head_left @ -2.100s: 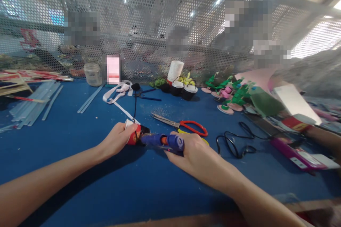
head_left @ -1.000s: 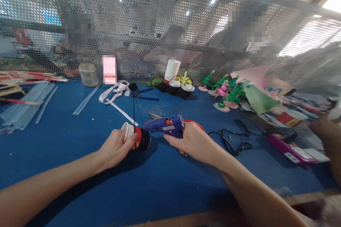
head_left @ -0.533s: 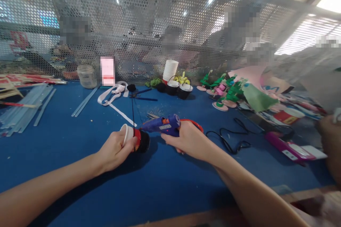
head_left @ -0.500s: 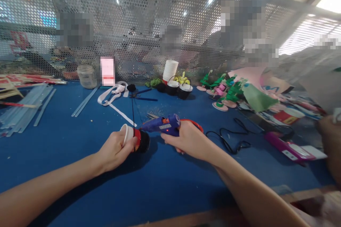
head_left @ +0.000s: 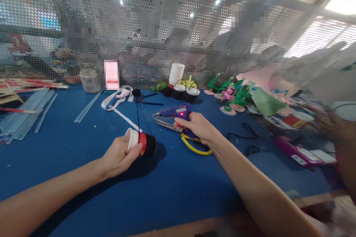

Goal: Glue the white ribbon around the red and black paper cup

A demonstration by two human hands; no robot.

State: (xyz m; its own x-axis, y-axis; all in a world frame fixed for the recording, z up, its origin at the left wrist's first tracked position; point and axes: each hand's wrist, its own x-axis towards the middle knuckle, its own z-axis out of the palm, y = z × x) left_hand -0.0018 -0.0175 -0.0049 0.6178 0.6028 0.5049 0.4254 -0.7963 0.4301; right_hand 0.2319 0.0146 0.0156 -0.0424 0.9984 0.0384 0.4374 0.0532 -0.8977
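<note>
My left hand (head_left: 122, 155) is closed round a paper cup (head_left: 142, 143), tipped on its side with the white rim toward the left. Black yarn covers the cup's base, beside a red band, and a strand of black yarn (head_left: 137, 116) runs up from it to a small black ball (head_left: 136, 92). In my right hand (head_left: 198, 127) is a blue glue gun (head_left: 174, 110) with a lit red light, its nozzle pointing left and apart from the cup. Scissors (head_left: 196, 148) with red and yellow handles lie beneath the glue gun, partly hidden by my right hand.
White ribbon (head_left: 124, 116) lies beyond the cup. Small black buckets (head_left: 179, 90) and stacked paper cups (head_left: 176, 75) stand at the back. Clear glue sticks (head_left: 26, 114) are at left. A purple power strip (head_left: 299, 151), a cable and another person's arm (head_left: 345, 148) are at right.
My right hand has drawn the glue gun away from the cup, back and slightly right, over the scissors. My left hand still holds the cup in nearly the same place.
</note>
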